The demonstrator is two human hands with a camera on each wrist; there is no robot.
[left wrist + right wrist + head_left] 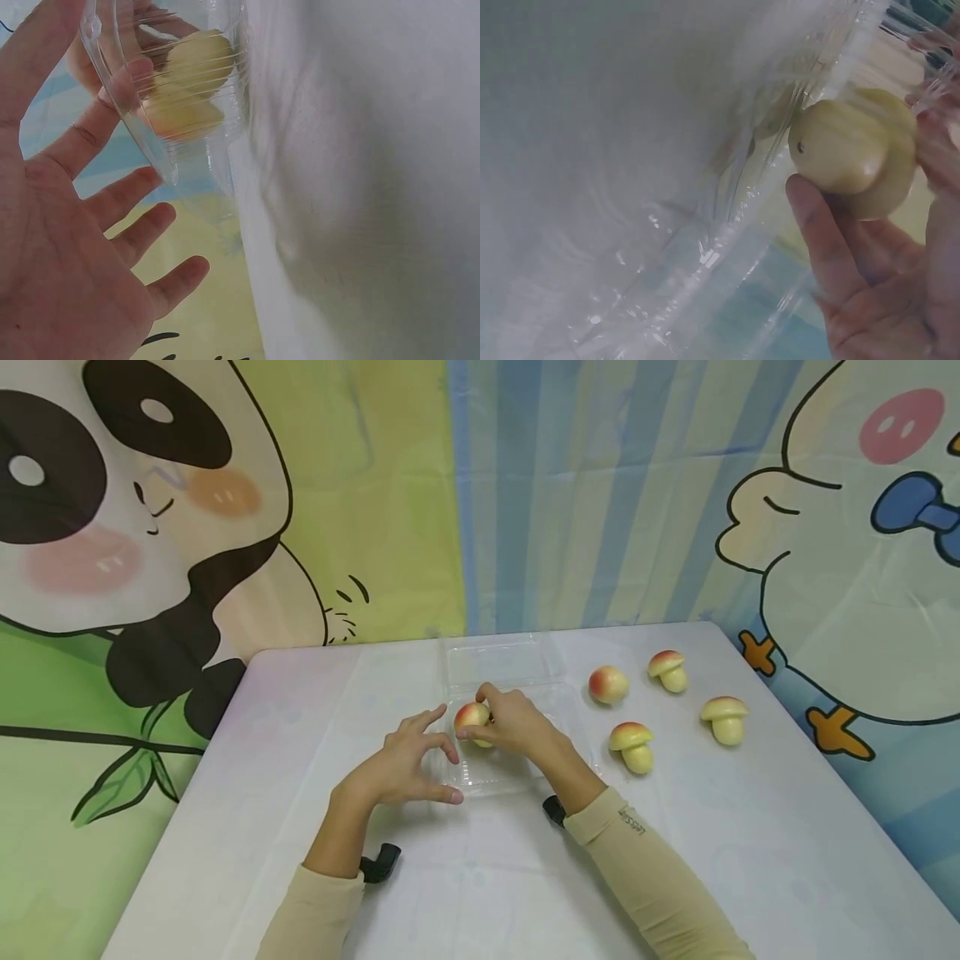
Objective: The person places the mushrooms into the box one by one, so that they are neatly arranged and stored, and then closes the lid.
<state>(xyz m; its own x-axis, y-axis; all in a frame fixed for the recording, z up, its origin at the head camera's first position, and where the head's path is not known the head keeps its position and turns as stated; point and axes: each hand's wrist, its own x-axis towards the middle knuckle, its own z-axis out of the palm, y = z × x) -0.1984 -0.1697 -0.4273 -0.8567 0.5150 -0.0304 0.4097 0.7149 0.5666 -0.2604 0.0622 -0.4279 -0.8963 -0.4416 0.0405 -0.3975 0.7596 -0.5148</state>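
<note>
My right hand (516, 720) grips a toy mushroom (471, 717) with a red-and-yellow cap and pale stem, inside the left part of a clear plastic box (491, 781). In the right wrist view, fingers and thumb lie around the mushroom (840, 146), its stem end facing the camera. My left hand (408, 764) is at the box's left side, fingers spread and slightly bent, holding nothing. In the left wrist view, its fingertips are right at the rim of the box (124, 112), and the mushroom shows through the clear wall.
The box's hinged lid (495, 662) lies open toward the back. To the right on the white table (480, 893) are three more mushrooms (637, 747), (668, 671), (725, 720) and a round red-and-yellow toy (608, 685). A patterned cloth (390, 510) hangs behind the table.
</note>
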